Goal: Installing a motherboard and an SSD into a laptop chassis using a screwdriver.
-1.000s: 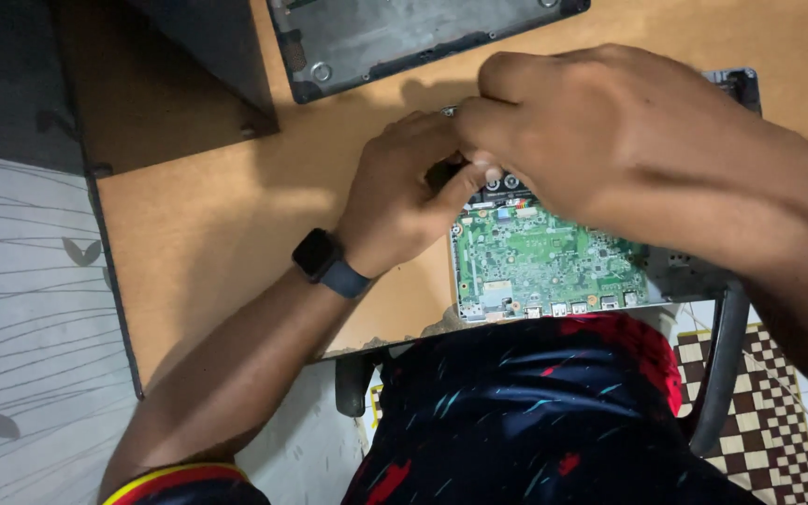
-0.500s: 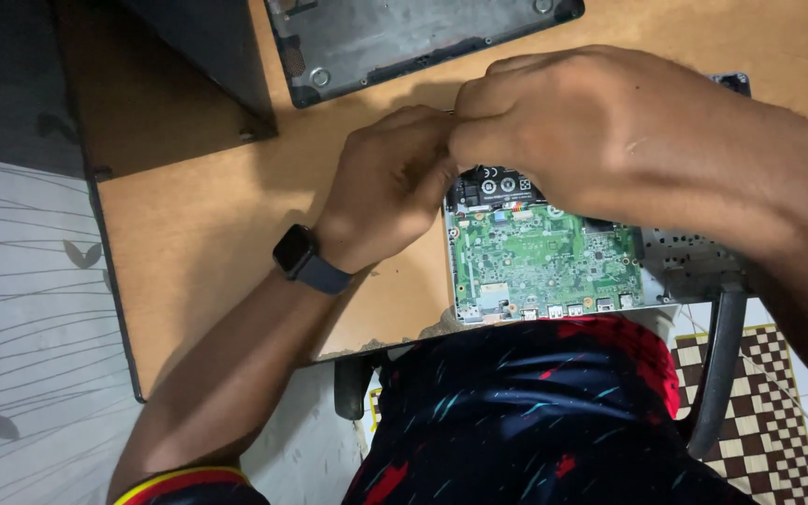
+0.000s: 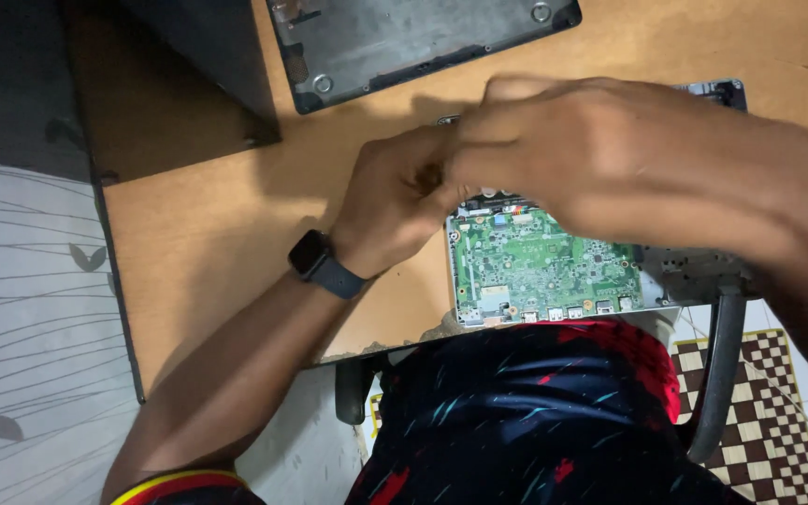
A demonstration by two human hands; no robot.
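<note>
— Brown wooden counter (image 3: 217, 243) is taking up most of the view, with a pale leaf-patterned surface lying off to the left. What is sitting on it?

— A dark grey bottom cover (image 3: 404, 42) is lying well beyond the fingers, already off its device and turned inside up. Nearer the person, the opened device is showing its green circuit board (image 3: 544, 266), which is lying just below the fingers and partly under them, at the counter's near edge.

— So how far along is the work looking?

— Judging from that, the opening up is done; the board itself is still sitting in its metal frame (image 3: 694, 276), so work on it seems to be under way.

— And the hands?

— The left hand (image 3: 395, 201), a dark smartwatch (image 3: 315, 262) on its wrist, is curling its fingers together at the board's far edge. The right hand (image 3: 638, 159) is blurring as it is meeting the left one; their fingertips are pressing close, but whether they are pinching anything, I cannot tell.
</note>
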